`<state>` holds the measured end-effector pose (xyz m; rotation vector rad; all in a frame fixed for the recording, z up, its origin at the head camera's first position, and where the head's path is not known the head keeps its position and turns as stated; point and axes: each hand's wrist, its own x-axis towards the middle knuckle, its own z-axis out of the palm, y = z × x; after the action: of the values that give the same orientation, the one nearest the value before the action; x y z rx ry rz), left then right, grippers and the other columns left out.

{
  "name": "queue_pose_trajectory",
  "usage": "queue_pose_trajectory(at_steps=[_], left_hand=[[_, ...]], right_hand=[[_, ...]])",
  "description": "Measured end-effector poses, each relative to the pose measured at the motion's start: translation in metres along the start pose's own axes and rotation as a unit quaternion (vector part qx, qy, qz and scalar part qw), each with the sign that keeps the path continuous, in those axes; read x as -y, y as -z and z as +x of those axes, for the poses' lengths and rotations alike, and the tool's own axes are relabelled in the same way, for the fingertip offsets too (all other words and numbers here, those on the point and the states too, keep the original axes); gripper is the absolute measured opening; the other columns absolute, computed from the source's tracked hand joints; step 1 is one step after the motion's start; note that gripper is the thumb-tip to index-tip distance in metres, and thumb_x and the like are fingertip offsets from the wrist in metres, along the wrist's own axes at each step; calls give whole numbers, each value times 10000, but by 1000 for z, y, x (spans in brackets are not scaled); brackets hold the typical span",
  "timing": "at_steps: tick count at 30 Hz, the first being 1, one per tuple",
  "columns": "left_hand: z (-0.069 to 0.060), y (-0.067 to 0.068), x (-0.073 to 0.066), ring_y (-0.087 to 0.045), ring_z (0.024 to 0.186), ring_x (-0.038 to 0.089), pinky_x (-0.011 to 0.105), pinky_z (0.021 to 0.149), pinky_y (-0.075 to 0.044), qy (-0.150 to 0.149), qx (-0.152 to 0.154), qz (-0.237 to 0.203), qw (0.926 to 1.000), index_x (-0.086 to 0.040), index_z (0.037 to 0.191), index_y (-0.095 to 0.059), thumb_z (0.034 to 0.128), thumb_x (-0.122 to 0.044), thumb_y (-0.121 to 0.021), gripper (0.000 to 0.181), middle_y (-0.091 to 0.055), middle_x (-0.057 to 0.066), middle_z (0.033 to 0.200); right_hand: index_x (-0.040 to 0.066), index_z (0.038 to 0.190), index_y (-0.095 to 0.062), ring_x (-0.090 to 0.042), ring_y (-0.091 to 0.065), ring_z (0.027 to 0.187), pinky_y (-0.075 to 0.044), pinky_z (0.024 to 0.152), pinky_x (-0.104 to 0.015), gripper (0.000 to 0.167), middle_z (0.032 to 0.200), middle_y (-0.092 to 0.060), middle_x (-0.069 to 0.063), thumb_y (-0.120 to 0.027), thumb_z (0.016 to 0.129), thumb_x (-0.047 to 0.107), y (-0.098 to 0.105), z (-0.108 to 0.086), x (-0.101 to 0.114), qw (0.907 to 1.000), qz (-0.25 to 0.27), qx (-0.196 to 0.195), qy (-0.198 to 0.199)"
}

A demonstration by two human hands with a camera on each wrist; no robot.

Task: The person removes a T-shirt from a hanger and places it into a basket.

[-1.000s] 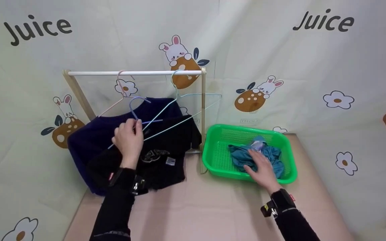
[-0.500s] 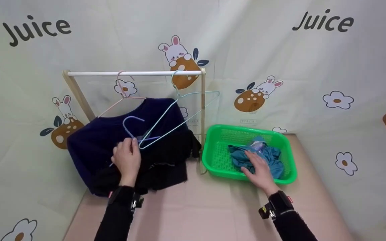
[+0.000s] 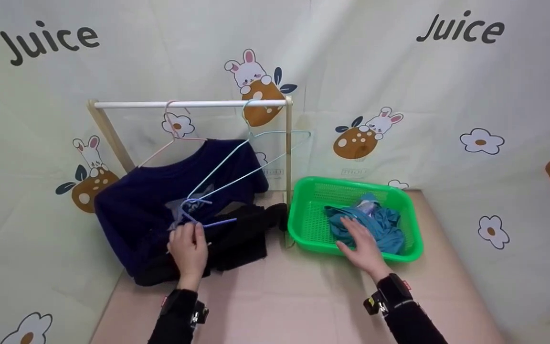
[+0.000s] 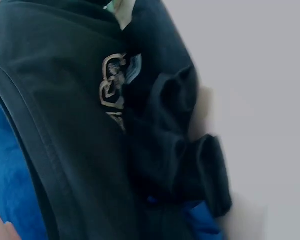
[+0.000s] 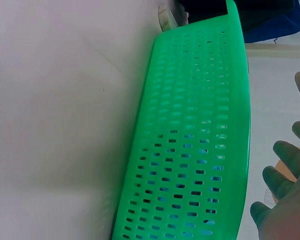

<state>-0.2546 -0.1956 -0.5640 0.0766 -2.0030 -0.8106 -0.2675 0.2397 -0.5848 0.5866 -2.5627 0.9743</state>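
My left hand [image 3: 189, 248] holds a purple-blue clothes hanger [image 3: 220, 222] just below its hook. A black T-shirt [image 3: 244, 234] hangs bunched around that hanger; in the left wrist view its neckline and white print show on the T-shirt [image 4: 75, 125]. My right hand [image 3: 364, 246], fingers spread, is over the near side of a green basket [image 3: 299, 234], by a crumpled teal garment [image 3: 387, 229]. The right wrist view has the hand [image 5: 290, 200] above the basket's rim; contact with the garment cannot be told.
A small rack with a white rail [image 3: 136, 104] stands at the back left. From it hang a navy top [image 3: 122, 205] on a pink hanger [image 3: 158, 152] and a bare mint-green hanger [image 3: 225, 167]. A printed cloth backdrop [image 3: 399, 76] surrounds the table [image 3: 275, 296].
My left hand has come down and toward me with the hanger and black T-shirt, uncovering more of the navy top. My right hand has shifted slightly left.
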Motion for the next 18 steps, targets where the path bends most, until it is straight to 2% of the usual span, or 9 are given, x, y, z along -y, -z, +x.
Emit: queue_pose_trajectory(at_steps=[7, 13, 18], left_hand=[[-9, -10, -17, -478, 754, 386, 520, 656, -324, -734, 208, -229, 9968, -64, 785, -541, 926, -193, -629, 210, -530, 130, 763], [-10, -19, -36, -470, 744, 346, 496, 668, -319, -1176, 296, -367, 9919, -76, 818, -582, 965, -278, -587, 250, -538, 101, 775], [-10, -26, -56, -466, 727, 320, 482, 672, -312, -1446, 243, -548, 9877, -78, 823, -594, 961, -280, -587, 245, -523, 73, 753]], right_hand=[[-3, 1437, -477, -478, -366, 1355, -274, 1072, -632, 633, 1468, -451, -227, -706, 898, 237, -7, 6, 15, 9995, 195, 211, 98], [22, 1464, -451, -434, -333, 1392, -276, 1078, -623, 663, 1504, -417, -198, -699, 908, 284, -11, 14, 31, 9983, 292, 350, 354], [11, 1484, -410, -460, -332, 1380, -287, 1061, -641, 717, 1509, -399, -219, -734, 886, 237, -16, 20, 41, 9970, 430, 262, 584]])
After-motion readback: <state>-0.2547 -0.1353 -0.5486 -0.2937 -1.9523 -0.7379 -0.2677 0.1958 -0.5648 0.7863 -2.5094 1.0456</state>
